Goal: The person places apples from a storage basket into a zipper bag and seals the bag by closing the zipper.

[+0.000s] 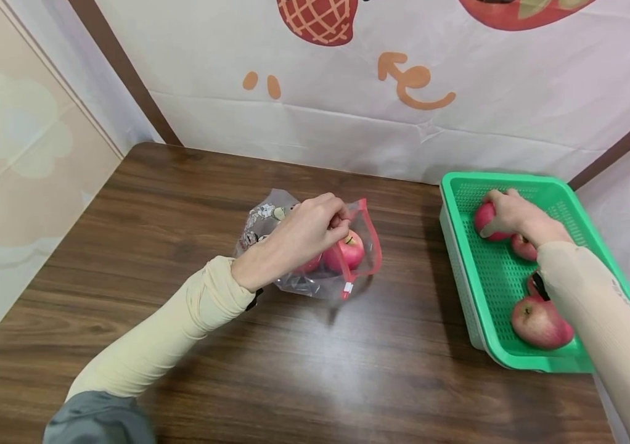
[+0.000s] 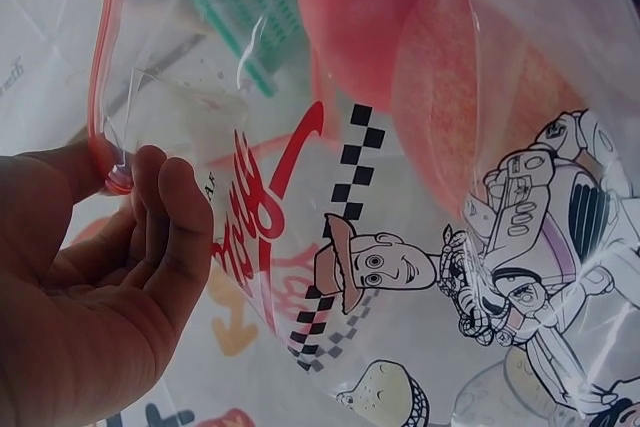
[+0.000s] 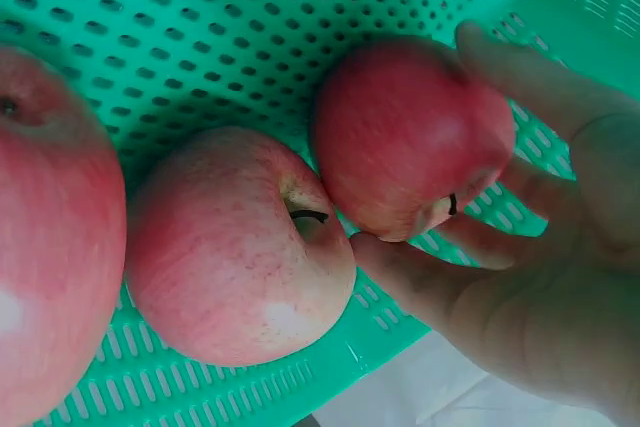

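A clear zip bag [image 1: 264, 217] with cartoon prints and a red zip edge [image 1: 373, 237] lies on the table, its mouth facing right. Inside it are red apples [image 1: 351, 251]. My left hand [image 1: 301, 229] pinches the bag's edge between thumb and fingers, as the left wrist view shows on the red strip [image 2: 103, 67]. Over in the green basket [image 1: 448, 203], my right hand [image 1: 520, 217] grips a red apple [image 3: 405, 137], thumb on one side and fingers on the other. Another apple [image 3: 240, 247] sits right beside that one.
More apples, among them a large one [image 1: 541, 324], lie in the near part of the basket, partly hidden by my right forearm. A white slider [image 1: 347, 288] sits at the zip's near end. Behind the brown table [image 1: 315, 376] hangs a printed cloth [image 1: 343, 132].
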`<state>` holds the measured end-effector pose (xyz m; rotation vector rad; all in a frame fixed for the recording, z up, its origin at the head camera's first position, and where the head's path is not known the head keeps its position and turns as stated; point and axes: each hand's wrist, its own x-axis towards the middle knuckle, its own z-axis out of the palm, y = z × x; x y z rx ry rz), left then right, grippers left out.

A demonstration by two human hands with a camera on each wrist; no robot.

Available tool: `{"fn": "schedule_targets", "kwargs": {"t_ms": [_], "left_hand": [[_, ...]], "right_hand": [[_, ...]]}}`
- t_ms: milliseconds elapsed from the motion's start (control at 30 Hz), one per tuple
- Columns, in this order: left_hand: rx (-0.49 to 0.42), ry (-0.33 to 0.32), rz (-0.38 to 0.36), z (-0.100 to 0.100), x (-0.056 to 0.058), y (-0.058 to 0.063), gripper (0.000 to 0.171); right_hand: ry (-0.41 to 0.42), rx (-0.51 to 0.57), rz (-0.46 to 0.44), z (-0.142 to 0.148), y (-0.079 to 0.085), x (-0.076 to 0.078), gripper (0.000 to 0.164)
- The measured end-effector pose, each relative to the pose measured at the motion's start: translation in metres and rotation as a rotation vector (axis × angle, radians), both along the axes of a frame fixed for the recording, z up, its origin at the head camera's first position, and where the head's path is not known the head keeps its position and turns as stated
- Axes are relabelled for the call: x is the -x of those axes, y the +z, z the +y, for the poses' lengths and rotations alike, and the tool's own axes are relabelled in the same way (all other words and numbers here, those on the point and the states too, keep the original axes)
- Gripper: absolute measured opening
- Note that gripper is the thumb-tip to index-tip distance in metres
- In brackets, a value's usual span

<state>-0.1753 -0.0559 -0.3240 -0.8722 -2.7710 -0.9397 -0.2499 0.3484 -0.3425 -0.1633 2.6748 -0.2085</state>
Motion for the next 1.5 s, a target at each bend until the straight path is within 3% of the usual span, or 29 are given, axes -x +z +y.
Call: {"fn": "schedule_targets", "kwargs": {"t_ms": [233, 433, 633, 800, 1033, 1300, 1500], "left_hand": [[0.006, -0.001, -0.003, 0.001, -0.002, 0.003, 0.009], [-0.001, -0.004, 0.006, 0.001, 0.0, 0.004, 0.01], [0.001, 0.003, -0.002, 0.0, 0.001, 0.004, 0.01], [0.005, 0.007, -0.003, 0.002, 0.001, 0.003, 0.01], [0.006, 0.013, 0.016, 0.004, 0.001, 0.004, 0.01], [-0.01, 0.025, 0.024, 0.006, 0.004, 0.007, 0.009], [-0.028, 0.052, 0.052, 0.005, 0.005, 0.008, 0.009]], "right_hand": [[-0.015, 0.003, 0.046, 0.003, 0.007, -0.003, 0.073], [-0.023, 0.066, 0.176, 0.0, 0.037, -0.005, 0.068], [0.021, 0.18, 0.289, -0.034, 0.066, -0.008, 0.068], [0.086, 0.255, 0.316, -0.078, 0.077, -0.017, 0.067], [0.153, 0.327, 0.227, -0.136, 0.072, -0.031, 0.064], [0.26, 0.435, 0.136, -0.187, 0.052, -0.038, 0.063], [0.248, 0.554, 0.14, -0.212, 0.035, -0.04, 0.053]]}}
